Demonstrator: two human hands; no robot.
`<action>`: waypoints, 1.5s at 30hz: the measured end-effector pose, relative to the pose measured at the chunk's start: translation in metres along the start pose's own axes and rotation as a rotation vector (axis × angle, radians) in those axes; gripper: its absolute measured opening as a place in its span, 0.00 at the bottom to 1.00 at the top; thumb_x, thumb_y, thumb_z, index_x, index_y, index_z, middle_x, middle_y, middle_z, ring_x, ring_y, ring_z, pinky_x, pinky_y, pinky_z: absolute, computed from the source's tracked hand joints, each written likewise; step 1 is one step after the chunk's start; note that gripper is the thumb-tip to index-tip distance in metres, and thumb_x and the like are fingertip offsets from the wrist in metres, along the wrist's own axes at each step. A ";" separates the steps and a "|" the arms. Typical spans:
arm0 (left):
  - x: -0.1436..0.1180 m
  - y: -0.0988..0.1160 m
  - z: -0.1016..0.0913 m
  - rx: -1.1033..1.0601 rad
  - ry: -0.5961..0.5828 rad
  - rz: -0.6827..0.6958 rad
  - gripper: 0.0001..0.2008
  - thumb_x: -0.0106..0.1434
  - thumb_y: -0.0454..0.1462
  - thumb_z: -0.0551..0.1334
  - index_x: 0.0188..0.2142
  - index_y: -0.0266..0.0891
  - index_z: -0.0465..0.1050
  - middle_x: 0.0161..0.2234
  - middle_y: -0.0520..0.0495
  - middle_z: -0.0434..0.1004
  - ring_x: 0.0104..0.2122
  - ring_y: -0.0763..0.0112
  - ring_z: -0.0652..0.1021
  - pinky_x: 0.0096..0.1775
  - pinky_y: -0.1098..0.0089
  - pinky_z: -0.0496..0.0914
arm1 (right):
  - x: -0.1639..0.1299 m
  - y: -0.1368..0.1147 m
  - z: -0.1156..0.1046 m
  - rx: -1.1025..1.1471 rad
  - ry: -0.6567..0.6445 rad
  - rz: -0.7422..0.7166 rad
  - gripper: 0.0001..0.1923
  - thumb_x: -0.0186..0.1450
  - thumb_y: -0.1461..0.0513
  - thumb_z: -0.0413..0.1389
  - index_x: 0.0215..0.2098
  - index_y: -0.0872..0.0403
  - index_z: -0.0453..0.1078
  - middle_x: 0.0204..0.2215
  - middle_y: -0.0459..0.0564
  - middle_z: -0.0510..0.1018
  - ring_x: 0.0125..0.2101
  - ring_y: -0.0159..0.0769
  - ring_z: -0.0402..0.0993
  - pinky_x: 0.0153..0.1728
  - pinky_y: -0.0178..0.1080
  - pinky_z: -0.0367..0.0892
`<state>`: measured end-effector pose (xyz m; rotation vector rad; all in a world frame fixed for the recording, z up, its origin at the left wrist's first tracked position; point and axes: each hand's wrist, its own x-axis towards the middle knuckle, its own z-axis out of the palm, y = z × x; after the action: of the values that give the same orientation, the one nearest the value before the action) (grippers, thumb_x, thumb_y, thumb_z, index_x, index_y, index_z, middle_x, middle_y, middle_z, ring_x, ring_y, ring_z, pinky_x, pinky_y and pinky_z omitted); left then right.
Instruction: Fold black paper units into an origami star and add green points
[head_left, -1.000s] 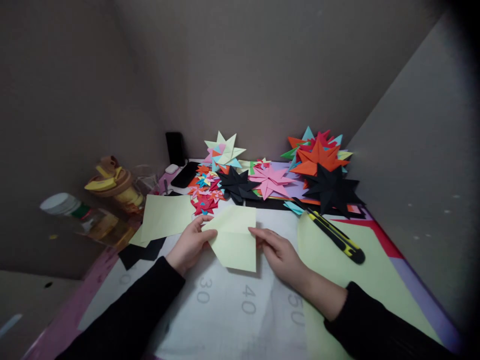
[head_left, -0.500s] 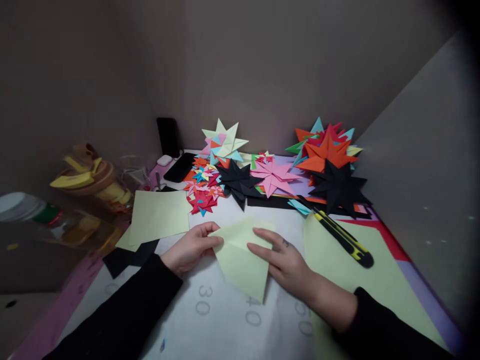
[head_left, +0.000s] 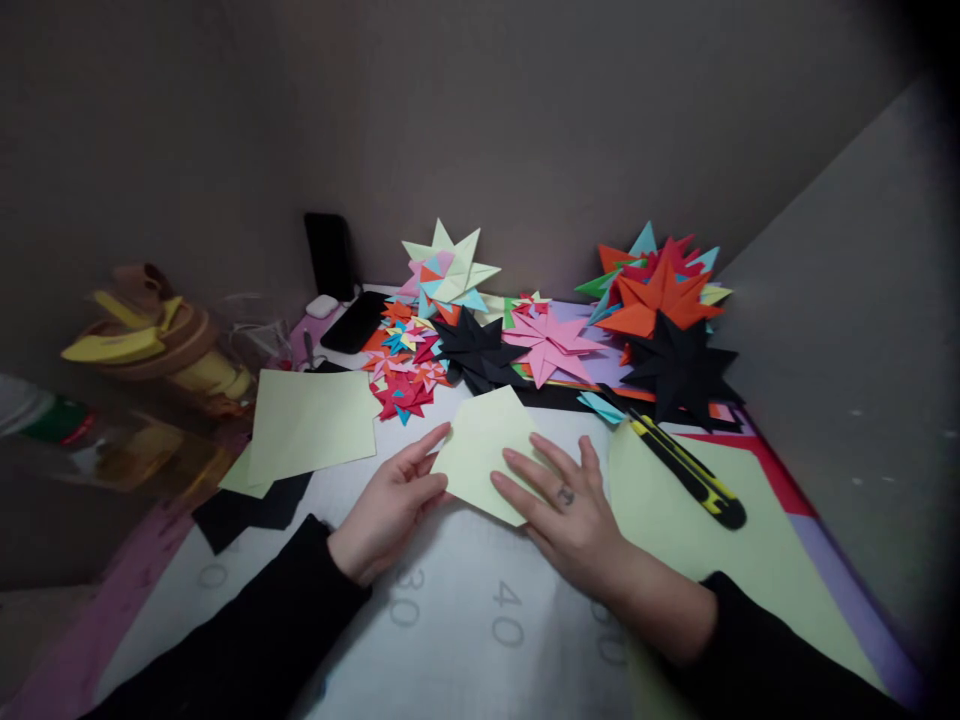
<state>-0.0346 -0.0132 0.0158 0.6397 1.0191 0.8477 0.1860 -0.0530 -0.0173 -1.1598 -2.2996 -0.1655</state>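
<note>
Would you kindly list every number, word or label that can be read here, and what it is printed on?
"30": grey, on the white mat, near the left hand.
"40": on the mat, below the right hand.
A third number, right of "40": half hidden by the wrist, unreadable.
A "0" at the mat's left: rest unclear.
Bottle label: blurred.

Plain grey-brown walls (head_left: 525,120) closed in beyond the hands, meeting in a dim corner at the far left. A pale grey panel (head_left: 847,330) slanted up on the right side. The light was low and soft, brightest on the white worktop (head_left: 450,620), whose surface carried printed numbers 30 and 40 near the hands.
</note>
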 end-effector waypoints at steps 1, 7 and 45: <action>-0.001 -0.003 0.001 0.014 -0.017 0.002 0.34 0.51 0.29 0.65 0.59 0.42 0.65 0.47 0.42 0.77 0.39 0.69 0.77 0.38 0.73 0.70 | 0.000 -0.001 -0.001 -0.012 -0.019 -0.025 0.27 0.62 0.71 0.52 0.58 0.46 0.63 0.53 0.52 0.74 0.60 0.51 0.59 0.59 0.67 0.34; -0.002 -0.002 -0.020 0.665 -0.095 0.307 0.17 0.56 0.35 0.63 0.47 0.41 0.77 0.55 0.40 0.72 0.55 0.54 0.71 0.53 0.55 0.66 | 0.001 0.006 0.002 0.117 -0.081 -0.143 0.20 0.67 0.69 0.48 0.55 0.47 0.67 0.48 0.52 0.79 0.53 0.44 0.70 0.58 0.57 0.51; -0.005 -0.017 -0.022 1.277 -0.475 0.685 0.21 0.62 0.29 0.55 0.52 0.47 0.71 0.37 0.45 0.76 0.38 0.62 0.73 0.39 0.67 0.66 | 0.056 0.020 0.025 0.319 -0.409 0.499 0.01 0.57 0.63 0.61 0.28 0.53 0.75 0.37 0.51 0.71 0.42 0.44 0.62 0.46 0.49 0.61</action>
<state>-0.0514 -0.0247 -0.0040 2.2493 0.8035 0.4612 0.1648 0.0074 -0.0113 -1.6550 -2.1620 0.6532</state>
